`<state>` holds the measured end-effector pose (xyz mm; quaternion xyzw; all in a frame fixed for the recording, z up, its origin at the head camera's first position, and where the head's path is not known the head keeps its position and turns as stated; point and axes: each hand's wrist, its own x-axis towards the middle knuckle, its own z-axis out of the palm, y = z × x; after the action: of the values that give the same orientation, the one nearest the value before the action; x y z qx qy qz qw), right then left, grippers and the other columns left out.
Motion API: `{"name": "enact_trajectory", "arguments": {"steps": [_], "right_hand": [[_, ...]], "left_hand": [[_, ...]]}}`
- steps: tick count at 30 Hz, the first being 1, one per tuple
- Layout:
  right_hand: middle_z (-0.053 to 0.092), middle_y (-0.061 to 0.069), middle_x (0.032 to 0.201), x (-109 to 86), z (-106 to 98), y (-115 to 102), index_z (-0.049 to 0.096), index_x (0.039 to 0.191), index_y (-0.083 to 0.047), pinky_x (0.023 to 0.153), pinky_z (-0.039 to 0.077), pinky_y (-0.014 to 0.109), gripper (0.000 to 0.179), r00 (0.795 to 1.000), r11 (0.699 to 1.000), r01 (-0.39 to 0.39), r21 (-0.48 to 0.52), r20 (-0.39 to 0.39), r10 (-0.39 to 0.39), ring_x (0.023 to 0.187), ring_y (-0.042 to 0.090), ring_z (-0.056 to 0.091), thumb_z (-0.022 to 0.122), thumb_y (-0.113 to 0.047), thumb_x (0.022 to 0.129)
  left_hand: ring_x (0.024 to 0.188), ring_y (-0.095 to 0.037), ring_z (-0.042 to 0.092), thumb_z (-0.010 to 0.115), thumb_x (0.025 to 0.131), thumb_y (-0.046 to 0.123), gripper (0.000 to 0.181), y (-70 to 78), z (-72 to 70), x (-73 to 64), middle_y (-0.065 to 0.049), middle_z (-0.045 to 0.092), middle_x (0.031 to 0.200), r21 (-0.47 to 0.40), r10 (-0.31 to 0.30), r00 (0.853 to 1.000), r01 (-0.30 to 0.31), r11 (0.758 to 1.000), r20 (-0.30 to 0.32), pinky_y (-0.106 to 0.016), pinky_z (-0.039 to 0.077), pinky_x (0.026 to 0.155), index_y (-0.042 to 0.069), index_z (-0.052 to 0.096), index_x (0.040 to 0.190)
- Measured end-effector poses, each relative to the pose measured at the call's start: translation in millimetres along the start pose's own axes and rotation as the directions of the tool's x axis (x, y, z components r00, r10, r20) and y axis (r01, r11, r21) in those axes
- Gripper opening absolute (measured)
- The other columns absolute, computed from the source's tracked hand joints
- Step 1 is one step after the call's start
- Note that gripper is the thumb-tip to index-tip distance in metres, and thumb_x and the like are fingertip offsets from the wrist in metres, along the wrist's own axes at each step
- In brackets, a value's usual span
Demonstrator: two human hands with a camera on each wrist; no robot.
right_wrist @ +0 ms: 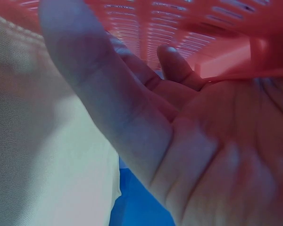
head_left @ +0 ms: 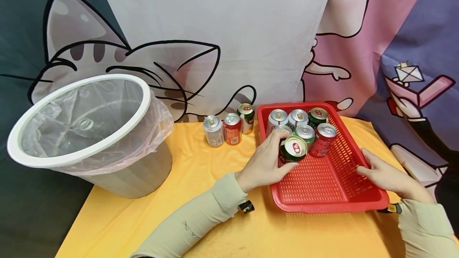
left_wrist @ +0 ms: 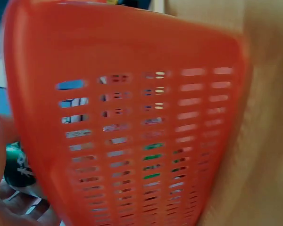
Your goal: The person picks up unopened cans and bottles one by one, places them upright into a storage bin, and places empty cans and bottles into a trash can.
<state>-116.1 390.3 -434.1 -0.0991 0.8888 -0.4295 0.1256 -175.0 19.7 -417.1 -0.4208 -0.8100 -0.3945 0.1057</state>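
In the head view my left hand (head_left: 263, 164) grips a dark green drink can (head_left: 293, 149) between thumb and fingers, above the front left part of a red plastic basket (head_left: 331, 207). Its silver top faces up. The left wrist view shows the same green can (left_wrist: 20, 167) at the left, beside the basket's slotted wall (left_wrist: 118, 52). My right hand (head_left: 389, 176) holds the basket's right rim, thumb over the inside; the right wrist view has its fingers (right_wrist: 118, 108) under the slotted plastic. The basket stands tilted. Several cans, including a red can (head_left: 322, 140), stand in its far left part.
Left of the basket, a silver can (head_left: 214, 132), a red can (head_left: 232, 129) and a green-and-gold can (head_left: 246, 118) stand on the yellow cloth (head_left: 201, 170). A grey bin (head_left: 138, 178) with a clear liner stands at the left. A printed curtain (head_left: 244, 19) hangs behind.
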Motion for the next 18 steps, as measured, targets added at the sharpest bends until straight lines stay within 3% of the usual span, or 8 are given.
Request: {"name": "enact_trajectory", "arguments": {"steps": [6, 18], "right_hand": [[0.063, 0.016, 0.103, 0.7, -0.1, 0.7, 0.030, 0.138, 0.014, 0.062, 0.062, 0.034, 0.041, 1.000, 1.000, -0.002, -0.005, -0.001, 0.002, 0.074, 0.012, 0.071, 0.048, 0.004, 0.102], [0.064, 0.016, 0.104, 0.3, -0.8, 1.6, 0.026, 0.140, 0.013, 0.061, 0.063, 0.037, 0.043, 1.000, 0.999, -0.006, 0.037, 0.025, 0.005, 0.074, 0.016, 0.074, 0.046, 0.004, 0.104]], "left_hand": [[0.126, -0.013, 0.056, 0.084, 0.084, 0.033, 0.076, -5.7, 7.3, -1.5, -0.004, 0.054, 0.138, 0.126, 0.000, 1.000, -0.004, 0.992, 0.031, -0.023, 0.045, 0.112, 0.007, 0.044, 0.142], [0.117, -0.015, 0.056, 0.083, 0.083, 0.042, 0.074, -1.5, 10.1, 2.3, -0.002, 0.056, 0.130, 0.307, -0.117, 0.991, 0.092, 0.947, 0.063, -0.031, 0.049, 0.109, 0.007, 0.049, 0.138]]}}
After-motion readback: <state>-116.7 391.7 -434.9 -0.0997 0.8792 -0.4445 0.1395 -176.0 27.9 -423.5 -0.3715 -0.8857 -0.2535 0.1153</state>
